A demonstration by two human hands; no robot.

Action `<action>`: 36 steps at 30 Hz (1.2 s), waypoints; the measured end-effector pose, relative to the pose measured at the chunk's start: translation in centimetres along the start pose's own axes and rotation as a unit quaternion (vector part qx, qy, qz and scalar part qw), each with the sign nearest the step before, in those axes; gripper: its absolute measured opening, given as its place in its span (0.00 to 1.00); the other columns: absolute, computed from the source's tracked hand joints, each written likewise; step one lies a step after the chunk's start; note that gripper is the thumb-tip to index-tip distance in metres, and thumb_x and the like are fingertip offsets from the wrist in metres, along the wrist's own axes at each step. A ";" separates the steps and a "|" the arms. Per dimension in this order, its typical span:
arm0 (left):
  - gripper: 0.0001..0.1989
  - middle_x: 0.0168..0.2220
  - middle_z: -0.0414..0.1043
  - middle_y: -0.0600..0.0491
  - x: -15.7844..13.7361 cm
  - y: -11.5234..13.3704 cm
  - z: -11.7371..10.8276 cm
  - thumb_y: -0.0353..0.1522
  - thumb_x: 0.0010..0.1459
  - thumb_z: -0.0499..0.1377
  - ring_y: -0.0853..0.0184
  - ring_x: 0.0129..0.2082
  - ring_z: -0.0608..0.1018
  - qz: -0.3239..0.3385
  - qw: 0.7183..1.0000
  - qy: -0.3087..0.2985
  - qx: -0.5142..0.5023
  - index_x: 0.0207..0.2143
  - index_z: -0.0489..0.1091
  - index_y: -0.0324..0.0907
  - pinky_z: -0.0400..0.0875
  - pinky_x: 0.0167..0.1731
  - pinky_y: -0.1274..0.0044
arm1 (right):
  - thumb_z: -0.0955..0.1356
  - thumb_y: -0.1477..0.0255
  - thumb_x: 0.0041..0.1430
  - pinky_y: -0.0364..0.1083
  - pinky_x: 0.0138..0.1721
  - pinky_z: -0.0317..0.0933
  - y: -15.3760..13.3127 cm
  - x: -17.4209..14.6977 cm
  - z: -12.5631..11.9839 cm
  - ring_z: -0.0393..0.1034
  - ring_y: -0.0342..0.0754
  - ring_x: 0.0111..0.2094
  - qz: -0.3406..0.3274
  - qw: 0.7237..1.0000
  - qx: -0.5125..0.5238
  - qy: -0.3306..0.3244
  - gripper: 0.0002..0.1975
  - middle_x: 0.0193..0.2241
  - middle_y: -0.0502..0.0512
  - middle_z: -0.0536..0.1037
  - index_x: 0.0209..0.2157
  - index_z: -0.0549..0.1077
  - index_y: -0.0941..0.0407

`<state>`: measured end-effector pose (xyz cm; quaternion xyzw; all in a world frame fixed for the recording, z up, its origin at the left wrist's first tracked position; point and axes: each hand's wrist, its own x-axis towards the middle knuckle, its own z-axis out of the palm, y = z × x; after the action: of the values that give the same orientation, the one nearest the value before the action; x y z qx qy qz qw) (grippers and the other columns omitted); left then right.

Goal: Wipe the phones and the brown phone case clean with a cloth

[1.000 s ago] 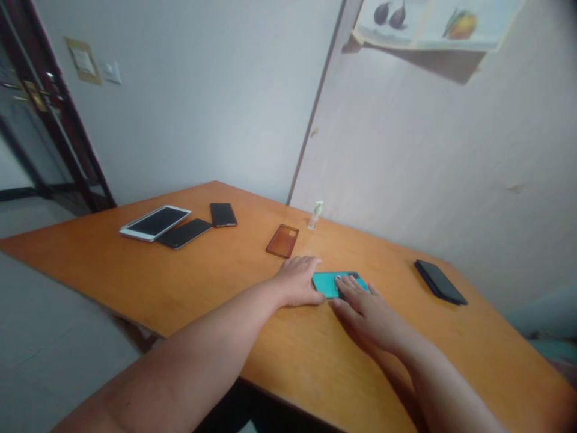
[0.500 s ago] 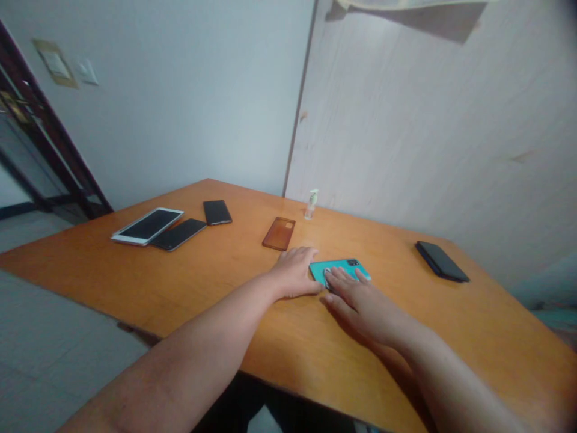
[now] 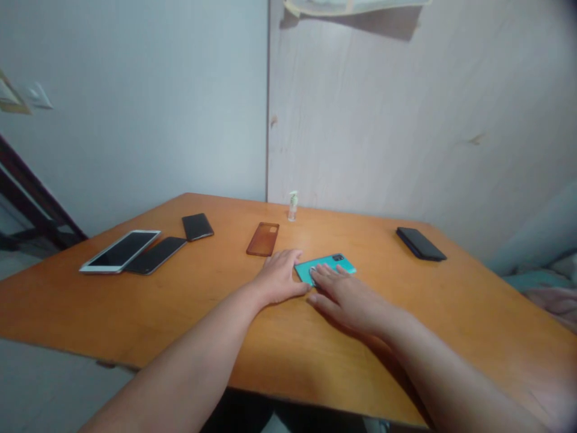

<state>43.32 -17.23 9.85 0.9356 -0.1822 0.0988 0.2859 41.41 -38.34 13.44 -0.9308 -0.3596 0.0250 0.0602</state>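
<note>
A teal smartphone (image 3: 346,263) lies back side up on the wooden table, its dark camera block at the far right corner. My left hand (image 3: 282,278) spans the phone's left end, thumb on the near side and fingers on the far side, gripping it. Flat across the middle of the phone's back rests my right hand (image 3: 336,291), fingers stretched out. A small whitish thing (image 3: 312,272) shows at those fingertips; its kind is not clear. Just beyond my left hand is a brown phone case (image 3: 262,239).
A small pump bottle (image 3: 293,207) stands near the wall. To the left lie a white tablet (image 3: 121,251), a dark phone (image 3: 157,255) against it and a black phone-like slab (image 3: 197,227). A black wallet-like item (image 3: 421,243) sits on the right of the table (image 3: 451,337).
The camera view has turned, so everything sits further left and more level. Both hands keep nearly the same place on the teal smartphone.
</note>
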 end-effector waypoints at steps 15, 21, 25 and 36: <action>0.35 0.50 0.72 0.46 0.2 -1.4 0.2 0.42 0.47 0.65 0.56 0.50 0.75 0.013 1.000 0.017 -0.012 0.56 0.62 0.42 0.67 0.52 0.65 | 0.56 0.54 0.67 0.55 0.63 0.46 -1.4 -0.3 -0.2 0.53 0.61 0.64 0.016 0.999 0.006 0.031 0.34 0.63 0.71 0.61 0.62 0.61 0.66; 0.35 0.51 0.72 0.46 0.2 -1.4 0.1 0.42 0.48 0.65 0.55 0.51 0.74 0.008 1.000 0.013 -0.002 0.57 0.61 0.42 0.67 0.54 0.65 | 0.59 0.56 0.66 0.59 0.61 0.50 1.2 0.2 -0.9 0.59 0.65 0.61 0.223 0.973 -0.039 0.032 0.32 0.58 0.77 0.66 0.58 0.66 0.69; 0.34 0.51 0.72 0.45 0.2 -1.6 0.1 0.42 0.48 0.65 0.55 0.51 0.74 0.007 1.000 0.014 -0.011 0.57 0.61 0.43 0.67 0.54 0.64 | 0.60 0.57 0.65 0.61 0.63 0.46 -1.5 0.2 0.2 0.51 0.66 0.65 0.142 0.989 -0.026 0.041 0.36 0.63 0.78 0.58 0.62 0.60 0.73; 0.34 0.50 0.72 0.46 0.4 -1.5 -0.1 0.42 0.48 0.65 0.55 0.50 0.75 0.013 1.000 0.012 -0.003 0.56 0.61 0.42 0.68 0.52 0.64 | 0.60 0.59 0.66 0.59 0.61 0.50 -0.8 0.3 -0.1 0.56 0.65 0.63 0.204 0.975 -0.080 0.029 0.33 0.61 0.78 0.61 0.62 0.61 0.71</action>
<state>44.28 -16.11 9.31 0.9311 -0.1910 0.1135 0.2894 41.16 -37.57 13.67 -0.9868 -0.1607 -0.0189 -0.0103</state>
